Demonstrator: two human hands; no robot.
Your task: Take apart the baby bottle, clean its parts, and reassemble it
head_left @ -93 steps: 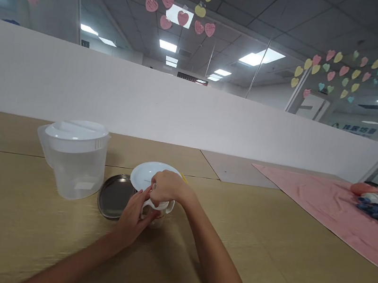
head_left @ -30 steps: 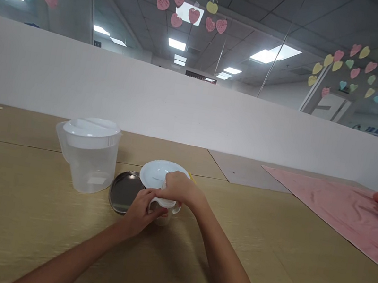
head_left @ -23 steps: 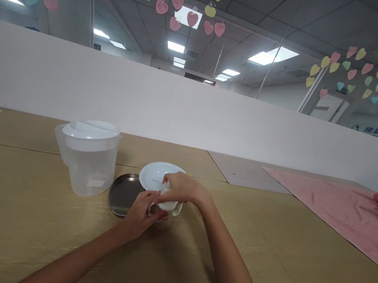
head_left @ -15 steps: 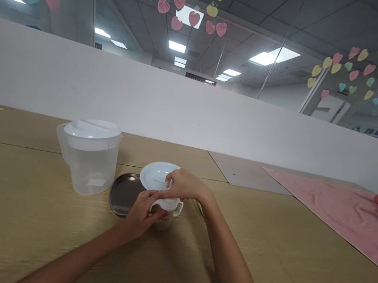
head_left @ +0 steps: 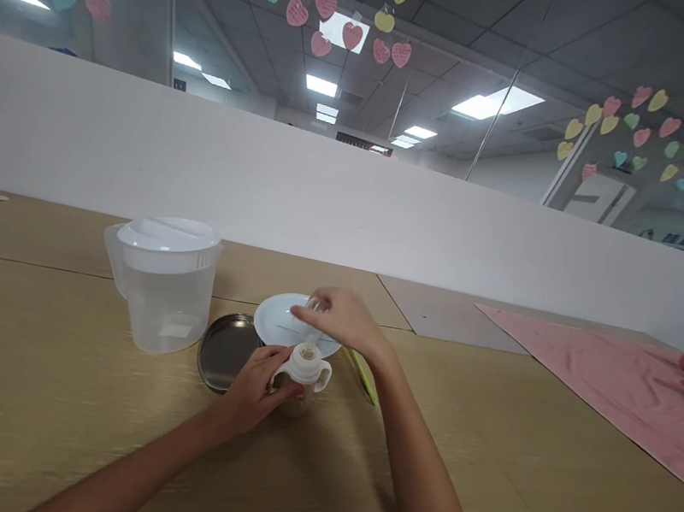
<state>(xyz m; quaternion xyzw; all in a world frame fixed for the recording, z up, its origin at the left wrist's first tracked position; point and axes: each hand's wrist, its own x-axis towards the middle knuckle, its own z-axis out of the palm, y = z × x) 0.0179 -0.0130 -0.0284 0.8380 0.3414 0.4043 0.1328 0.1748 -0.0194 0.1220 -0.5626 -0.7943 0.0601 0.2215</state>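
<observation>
Two-handled baby bottle (head_left: 300,377) stands with its teat (head_left: 307,349) uncovered, clamped by the left hand (head_left: 252,389); the right hand (head_left: 342,315) pinches a clear cap (head_left: 314,304) above a white plate (head_left: 280,316).

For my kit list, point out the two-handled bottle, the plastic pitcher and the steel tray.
Two-handled bottle (head_left: 304,369): head view, on its white collar.
Plastic pitcher (head_left: 167,319): head view, on its clear body.
Steel tray (head_left: 218,351): head view, on its bare dark surface.

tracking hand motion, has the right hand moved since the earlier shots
Yes: the right hand has risen off the two-handled cup's spout and now sits over the white plate.
</observation>
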